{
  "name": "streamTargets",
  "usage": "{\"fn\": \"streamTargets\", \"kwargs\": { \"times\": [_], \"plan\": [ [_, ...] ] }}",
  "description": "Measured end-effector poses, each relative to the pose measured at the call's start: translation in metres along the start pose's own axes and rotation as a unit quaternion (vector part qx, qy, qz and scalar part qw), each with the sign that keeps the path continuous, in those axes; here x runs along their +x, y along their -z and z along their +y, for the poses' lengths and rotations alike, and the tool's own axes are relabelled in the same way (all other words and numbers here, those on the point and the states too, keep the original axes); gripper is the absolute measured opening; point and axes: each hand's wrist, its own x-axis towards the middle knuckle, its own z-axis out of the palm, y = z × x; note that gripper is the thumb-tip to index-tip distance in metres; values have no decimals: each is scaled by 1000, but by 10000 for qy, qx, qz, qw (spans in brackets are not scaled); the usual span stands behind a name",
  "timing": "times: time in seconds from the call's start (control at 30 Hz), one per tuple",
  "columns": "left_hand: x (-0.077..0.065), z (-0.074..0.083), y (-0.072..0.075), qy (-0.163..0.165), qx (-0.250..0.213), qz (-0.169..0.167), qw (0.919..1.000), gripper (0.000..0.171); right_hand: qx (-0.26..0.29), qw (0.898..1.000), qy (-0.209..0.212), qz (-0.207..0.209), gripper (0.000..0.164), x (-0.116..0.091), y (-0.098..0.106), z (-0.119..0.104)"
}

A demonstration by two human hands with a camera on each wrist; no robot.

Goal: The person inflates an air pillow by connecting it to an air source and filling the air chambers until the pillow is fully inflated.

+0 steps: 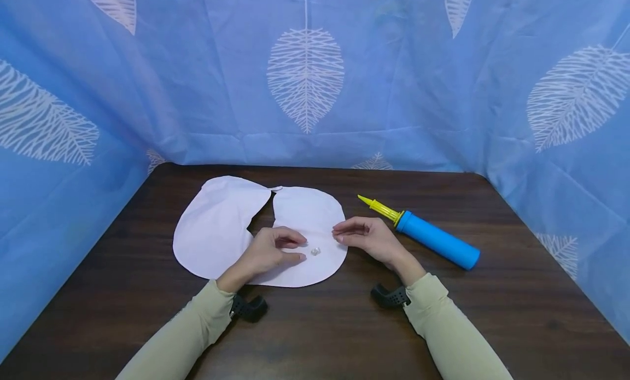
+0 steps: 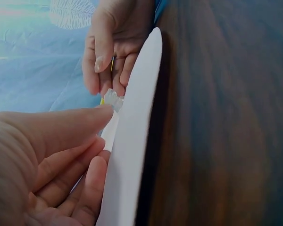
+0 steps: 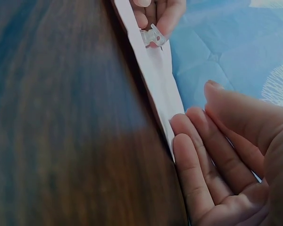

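Observation:
A flat white inflatable neck pillow (image 1: 209, 227), two rounded lobes joined by a narrow neck, lies on the table. On its right lobe stands a clear plastic valve (image 1: 315, 251), also seen as a clear valve (image 3: 153, 36) in the right wrist view. My left hand (image 1: 268, 251) is over this lobe, thumb and fingers parted just left of the valve. At the right edge of the lobe my right hand (image 1: 371, 239) has its fingertips against the white material, thumb apart from the fingers (image 3: 191, 162). Neither hand grips anything.
A blue hand pump (image 1: 438, 240) with a yellow nozzle (image 1: 379, 206) lies beyond my right hand, its tip toward the pillow. The dark wooden table (image 1: 315, 336) ends at a blue curtain (image 1: 394, 95) with white leaf prints, which hangs around the back and sides.

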Motion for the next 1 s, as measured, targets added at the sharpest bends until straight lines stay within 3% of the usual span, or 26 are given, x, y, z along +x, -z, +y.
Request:
{"fn": "streamTargets", "kwargs": {
  "times": [0.23, 1.0],
  "plan": [
    [-1, 0, 1, 78, 156, 188, 9997, 30, -160, 9999, 3, -26, 36, 3, -5, 0],
    [0, -1, -6, -36, 223, 223, 9995, 26, -222, 9997, 50, 11, 35, -2, -6, -1]
  ]
}}
